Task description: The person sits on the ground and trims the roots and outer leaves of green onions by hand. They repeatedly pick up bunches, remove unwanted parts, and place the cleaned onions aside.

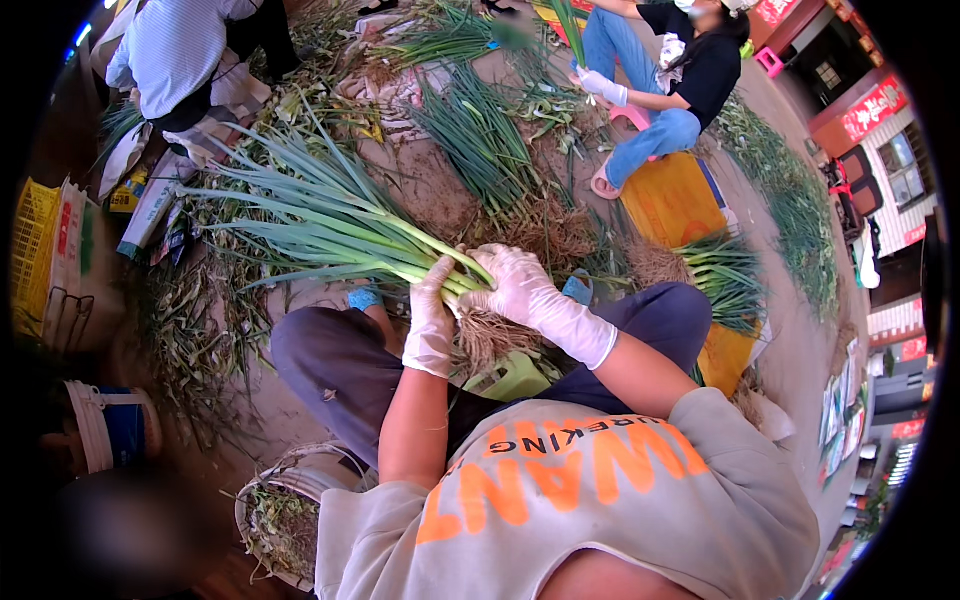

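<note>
A bunch of green onions [352,225] lies across both my hands, its long leaves fanning out to the upper left. My left hand [433,307], in a thin white glove, grips the pale stalks from the left. From the right, my gloved right hand [517,289] closes around the same stalks close to the root end. Brown, stringy roots [491,337] hang below the hands, between my knees. Part of a light green stool [514,377] shows beneath them.
Another pile of green onions [480,142] lies ahead on the ground. At right, more onions [720,277] rest on a yellow sheet [671,199]. A bucket of trimmings [281,525] stands by my left side. Two people sit or crouch ahead, one wearing gloves [602,88]. Yellow crate [34,251] at left.
</note>
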Motion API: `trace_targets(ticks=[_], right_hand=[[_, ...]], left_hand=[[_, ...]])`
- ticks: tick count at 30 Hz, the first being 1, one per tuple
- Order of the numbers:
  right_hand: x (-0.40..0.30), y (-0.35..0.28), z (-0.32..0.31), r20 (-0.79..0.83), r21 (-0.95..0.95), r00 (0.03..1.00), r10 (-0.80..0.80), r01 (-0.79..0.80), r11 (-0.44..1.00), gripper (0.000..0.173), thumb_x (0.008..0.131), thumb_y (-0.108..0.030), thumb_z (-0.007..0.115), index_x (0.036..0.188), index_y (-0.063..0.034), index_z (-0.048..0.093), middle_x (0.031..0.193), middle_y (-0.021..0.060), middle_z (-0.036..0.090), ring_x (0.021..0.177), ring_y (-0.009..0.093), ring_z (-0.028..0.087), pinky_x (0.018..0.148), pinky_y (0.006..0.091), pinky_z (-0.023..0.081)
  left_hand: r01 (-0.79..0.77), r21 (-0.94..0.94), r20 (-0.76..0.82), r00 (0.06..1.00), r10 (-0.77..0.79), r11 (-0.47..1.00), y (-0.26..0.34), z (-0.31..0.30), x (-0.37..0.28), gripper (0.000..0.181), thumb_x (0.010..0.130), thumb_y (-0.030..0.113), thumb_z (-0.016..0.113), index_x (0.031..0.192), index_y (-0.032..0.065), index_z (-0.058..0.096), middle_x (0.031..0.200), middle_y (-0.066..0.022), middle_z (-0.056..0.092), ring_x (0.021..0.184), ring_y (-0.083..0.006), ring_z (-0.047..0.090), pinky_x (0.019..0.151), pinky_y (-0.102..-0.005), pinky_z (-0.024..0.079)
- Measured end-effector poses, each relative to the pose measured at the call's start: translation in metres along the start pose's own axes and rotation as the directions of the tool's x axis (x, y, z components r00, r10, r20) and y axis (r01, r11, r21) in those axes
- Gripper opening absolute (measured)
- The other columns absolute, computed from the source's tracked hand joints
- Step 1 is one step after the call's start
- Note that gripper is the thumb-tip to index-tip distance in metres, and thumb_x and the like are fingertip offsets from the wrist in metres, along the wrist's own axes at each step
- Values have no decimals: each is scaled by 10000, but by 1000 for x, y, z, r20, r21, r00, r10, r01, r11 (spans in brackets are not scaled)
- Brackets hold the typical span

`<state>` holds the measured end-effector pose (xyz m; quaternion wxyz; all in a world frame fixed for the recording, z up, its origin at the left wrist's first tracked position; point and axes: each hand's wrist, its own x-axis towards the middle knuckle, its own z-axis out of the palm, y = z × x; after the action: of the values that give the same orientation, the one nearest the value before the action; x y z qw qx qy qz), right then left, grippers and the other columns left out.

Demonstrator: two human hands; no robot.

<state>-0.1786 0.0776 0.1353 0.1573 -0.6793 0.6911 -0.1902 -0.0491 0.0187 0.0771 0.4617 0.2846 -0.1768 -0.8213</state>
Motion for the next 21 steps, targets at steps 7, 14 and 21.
trace_targets(ticks=[7, 14, 21], right_hand=[[0, 24, 17, 293, 335, 955, 46, -148, 930, 726, 591, -435, 797, 1131, -40, 516, 1025, 215, 631, 964, 361, 614, 847, 413, 472], [-30, 35, 27, 387, 310, 922, -12, -118, 943, 816, 603, -461, 788, 1249, -67, 483, 1072, 159, 628, 989, 271, 607, 892, 368, 463], [-36, 73, 34, 464, 286, 885, 33, -185, 940, 772, 651, -509, 757, 1231, -57, 522, 1099, 185, 627, 1012, 285, 611, 897, 377, 461]], left_hand=[[-41, -181, 250, 964, 86, 983, -2, 4, -1, 552, 803, 191, 707, 1273, 13, 479, 1158, -121, 603, 1060, -253, 581, 964, -374, 442], [116, -31, 207, 973, -107, 993, 0, -16, -6, 418, 810, 135, 671, 1179, -17, 546, 1058, -102, 643, 916, -205, 617, 787, -356, 532], [102, 264, 88, 988, -129, 959, -36, -4, -7, 236, 783, 58, 684, 998, -25, 634, 930, -81, 649, 784, -194, 626, 681, -331, 529]])
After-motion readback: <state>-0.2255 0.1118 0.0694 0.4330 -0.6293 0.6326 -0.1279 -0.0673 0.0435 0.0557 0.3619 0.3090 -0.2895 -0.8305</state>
